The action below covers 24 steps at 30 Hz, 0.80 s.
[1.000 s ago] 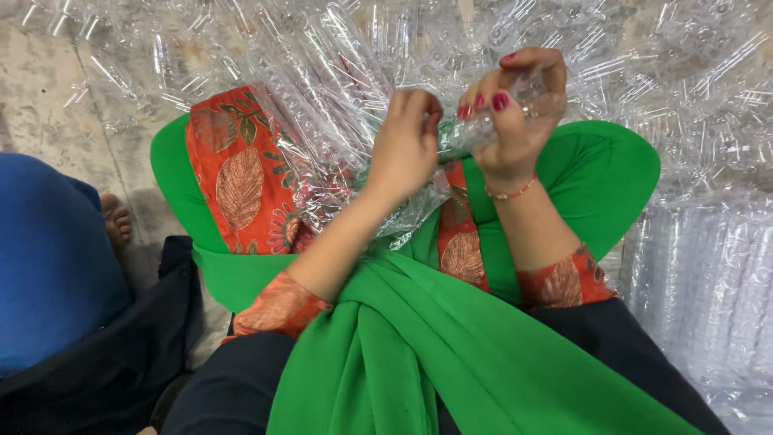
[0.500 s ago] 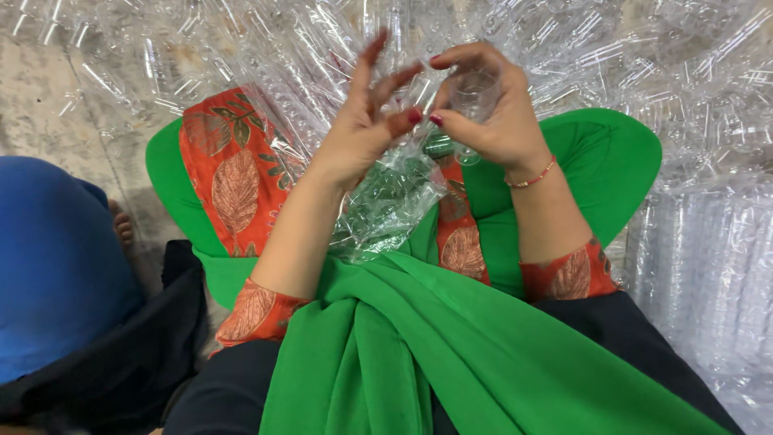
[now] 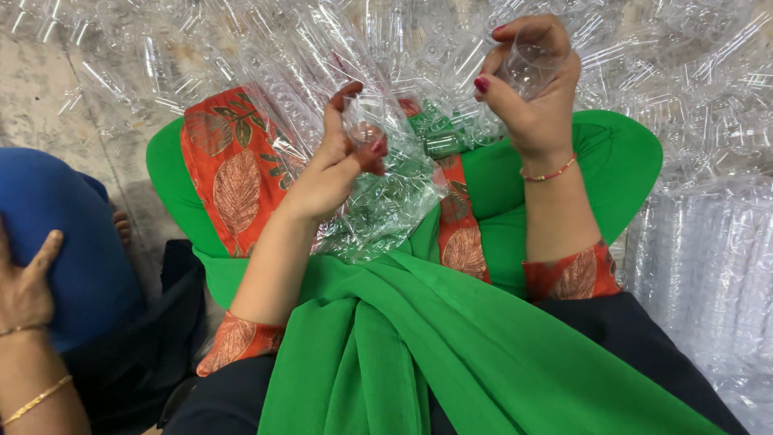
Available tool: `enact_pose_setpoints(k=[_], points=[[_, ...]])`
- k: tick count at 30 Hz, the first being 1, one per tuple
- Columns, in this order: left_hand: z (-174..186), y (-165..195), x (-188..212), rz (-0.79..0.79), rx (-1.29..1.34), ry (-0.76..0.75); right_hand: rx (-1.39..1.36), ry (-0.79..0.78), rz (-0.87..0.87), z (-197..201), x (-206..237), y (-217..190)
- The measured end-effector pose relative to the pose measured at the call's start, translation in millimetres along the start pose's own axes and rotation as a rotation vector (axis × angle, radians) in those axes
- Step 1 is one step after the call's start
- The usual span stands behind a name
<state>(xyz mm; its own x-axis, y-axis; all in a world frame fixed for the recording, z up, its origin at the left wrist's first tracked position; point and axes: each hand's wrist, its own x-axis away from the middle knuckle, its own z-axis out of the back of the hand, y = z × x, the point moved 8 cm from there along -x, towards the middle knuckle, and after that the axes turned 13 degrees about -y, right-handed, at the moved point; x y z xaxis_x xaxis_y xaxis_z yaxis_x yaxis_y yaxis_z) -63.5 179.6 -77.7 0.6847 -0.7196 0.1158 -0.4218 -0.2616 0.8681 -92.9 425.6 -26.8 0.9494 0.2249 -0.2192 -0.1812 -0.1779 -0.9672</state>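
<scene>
Your left hand [image 3: 338, 161] pinches 1 clear plastic cup [image 3: 364, 121], mouth up, over your lap. Your right hand [image 3: 527, 84], fingers curled shut, grips a 2nd cup [image 3: 527, 64], up and right, well apart.

Left hand [image 3: 342, 157] pinches a clear plastic cup [image 3: 362, 121]; right hand [image 3: 527, 89] grips another cup [image 3: 527, 64], above a heaped pile of cups [image 3: 386, 209].

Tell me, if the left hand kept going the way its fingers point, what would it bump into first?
The left hand, already pinching a clear cup, points up and away from the lap. Going straight on, it would probably meet the pile of clear cups first, though depth is hard to judge here.
</scene>
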Motion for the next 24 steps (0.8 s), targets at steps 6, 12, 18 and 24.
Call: enact_pose_setpoints(k=[6, 12, 18, 24], points=[[1, -16, -8, -0.057, 0.189, 0.036, 0.085, -0.043, 0.046, -5, 3, -4], [-17, -11, -10, 0.011, -0.278, -0.039, 0.070, 0.047, 0.063, -5, 6, -8], [-43, 9, -12, -0.066, -0.365, -0.195, 0.268, -0.362, -0.086, -52, 2, -6], [-36, 1, -13, 0.058, -0.138, -0.187, -0.089, -0.562, -0.288, -74, 9, 12]])
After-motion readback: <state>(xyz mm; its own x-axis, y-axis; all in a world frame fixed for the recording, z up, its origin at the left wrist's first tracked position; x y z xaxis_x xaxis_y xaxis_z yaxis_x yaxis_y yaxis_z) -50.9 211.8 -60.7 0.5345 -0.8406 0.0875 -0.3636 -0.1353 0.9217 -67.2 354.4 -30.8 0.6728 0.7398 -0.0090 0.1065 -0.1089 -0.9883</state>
